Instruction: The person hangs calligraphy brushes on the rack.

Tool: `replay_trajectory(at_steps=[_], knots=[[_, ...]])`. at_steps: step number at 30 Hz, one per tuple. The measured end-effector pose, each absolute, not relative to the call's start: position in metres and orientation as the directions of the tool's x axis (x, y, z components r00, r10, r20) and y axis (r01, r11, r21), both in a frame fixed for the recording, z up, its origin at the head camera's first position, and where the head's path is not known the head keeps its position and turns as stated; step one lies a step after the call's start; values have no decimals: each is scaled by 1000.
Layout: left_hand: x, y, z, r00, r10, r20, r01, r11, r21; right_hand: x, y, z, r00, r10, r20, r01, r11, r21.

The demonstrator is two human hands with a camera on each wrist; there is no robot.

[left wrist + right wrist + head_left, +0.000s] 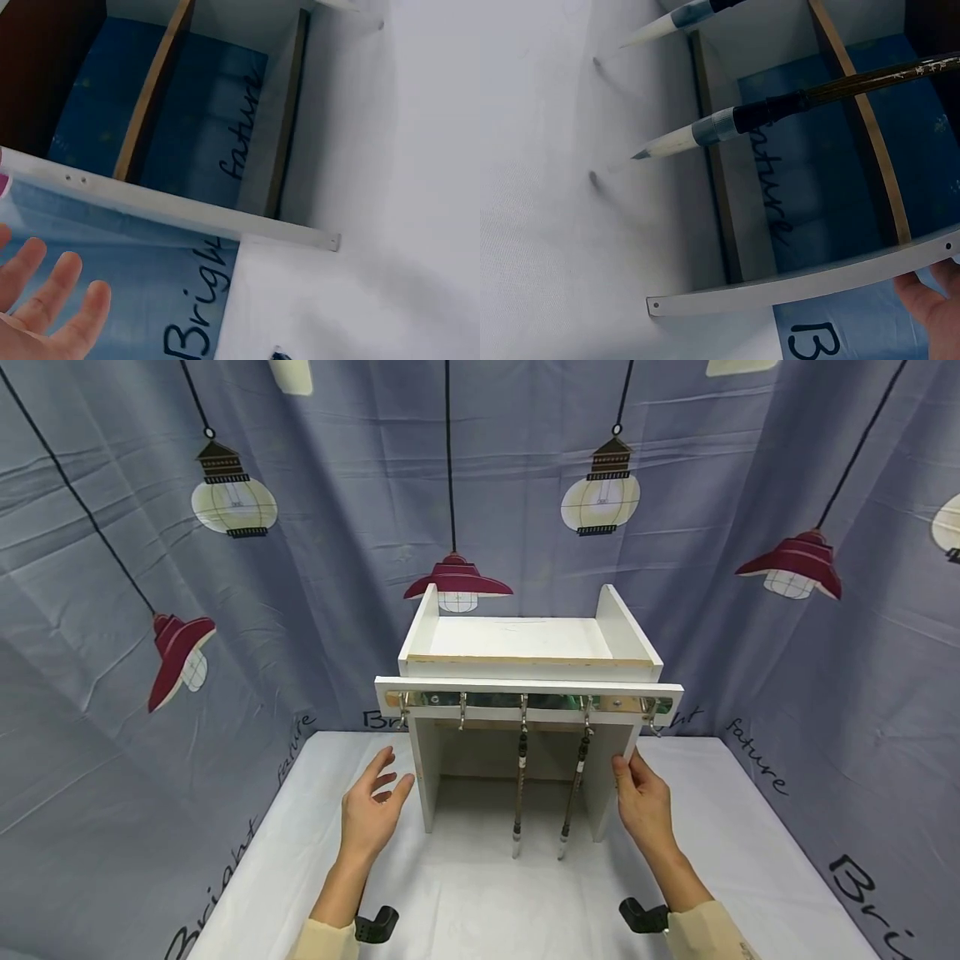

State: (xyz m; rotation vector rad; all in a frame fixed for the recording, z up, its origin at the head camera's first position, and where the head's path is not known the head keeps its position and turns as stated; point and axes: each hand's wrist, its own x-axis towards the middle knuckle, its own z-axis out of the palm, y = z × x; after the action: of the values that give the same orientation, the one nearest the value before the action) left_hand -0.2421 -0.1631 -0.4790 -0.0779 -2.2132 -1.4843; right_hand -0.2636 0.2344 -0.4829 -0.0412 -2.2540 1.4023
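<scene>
A small white shelf unit (424, 777) stands on the white table, with a rail (487, 687) of several metal hooks across its front. Two calligraphy brushes hang tip down from hooks: one brush (519, 785) near the middle, another brush (575, 785) to its right. My right hand (645, 802) holds the front edge of the right side panel (832, 283), below the rail. Beside the left side panel (187, 210), my left hand (372, 810) hovers apart from it, fingers spread and holding nothing.
On top of the unit is a tray-like shelf (525, 637) with raised sides. The white table (480, 910) extends in front and to both sides. A blue-grey curtain (337, 568) printed with lamps and lettering surrounds it. Black wrist mounts (377, 925) sit below both hands.
</scene>
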Motion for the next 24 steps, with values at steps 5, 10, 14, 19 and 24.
replay_trajectory(at_steps=[5,10,14,19,24], knots=[[-241,-168,-491,-893,-257,369,244,412,878,-264,235,-483,-883,284,373,-205,482,-852],[-239,-173,-507,-891,-296,344,191,442,876,-263,234,-482,-878,277,391,-221,490,-843],[-237,-178,-518,-892,-316,324,143,482,865,-263,233,-483,-877,280,390,-221,486,-846],[-234,-184,-529,-894,-342,289,92,490,867,-263,232,-482,-883,284,373,-210,471,-857],[-233,-188,-540,-903,-351,247,36,511,859,-263,232,-481,-882,285,374,-209,475,-855]])
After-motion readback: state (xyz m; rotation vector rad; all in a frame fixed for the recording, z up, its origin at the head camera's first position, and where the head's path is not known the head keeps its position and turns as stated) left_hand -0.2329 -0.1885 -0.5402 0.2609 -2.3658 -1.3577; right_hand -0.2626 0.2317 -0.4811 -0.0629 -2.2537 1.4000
